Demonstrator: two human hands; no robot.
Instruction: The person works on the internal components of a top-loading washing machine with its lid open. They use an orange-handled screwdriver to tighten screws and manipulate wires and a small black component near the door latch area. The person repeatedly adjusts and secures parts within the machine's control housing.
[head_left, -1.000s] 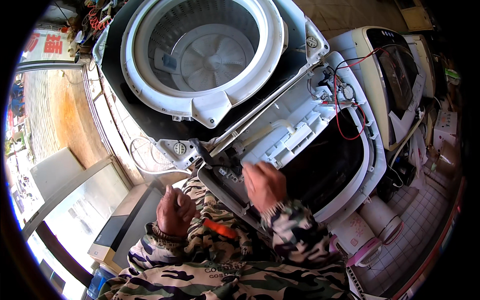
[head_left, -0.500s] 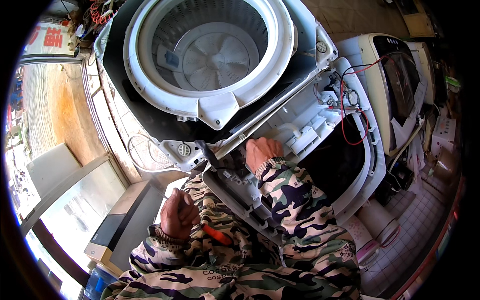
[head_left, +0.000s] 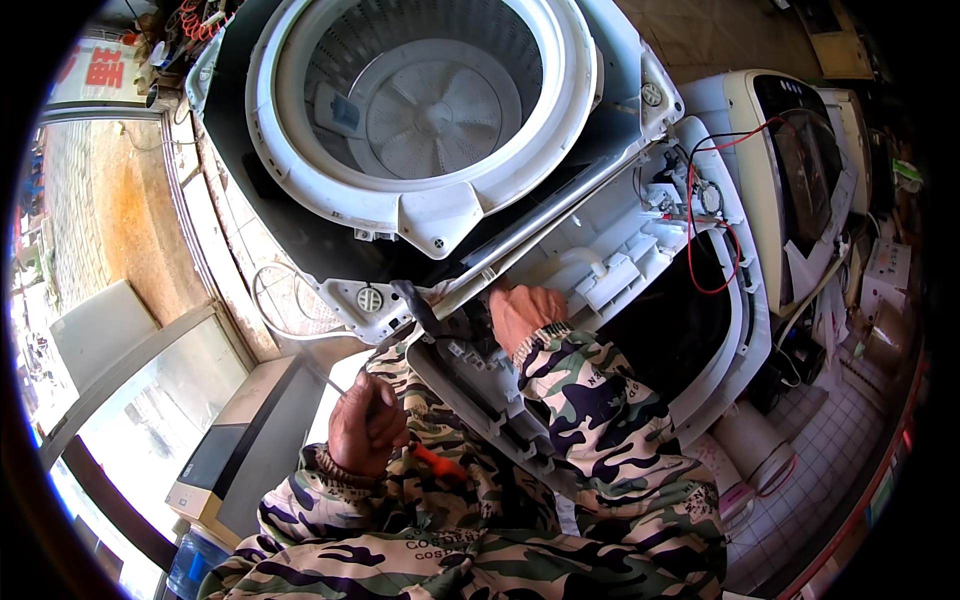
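Note:
My left hand (head_left: 366, 424) is closed around a screwdriver (head_left: 436, 463) with an orange-red handle; its thin shaft sticks out beyond the thumb, pointing up and left. My right hand (head_left: 524, 318) reaches into the underside of a washing machine's white top cover (head_left: 622, 232), by dark wiring (head_left: 462, 330). Its fingers curl downward, and their tips and whatever they grip are hidden. Tilted off the body, the cover leans between my lap and the machine. Behind it stands the opened washing machine (head_left: 440, 225), with its white tub ring and drum exposed.
A red and black wire pair (head_left: 690, 225) runs from the cover to a beige appliance (head_left: 800, 190) at the right. A grey-black cabinet (head_left: 240, 455) and a blue water bottle (head_left: 195, 565) stand at the left. White cylindrical parts (head_left: 755, 445) lie on the tiled floor.
My left hand has turned slightly, with the screwdriver's shaft showing more and its handle less. My right hand stays at almost the same spot on the cover. The view has shifted a little.

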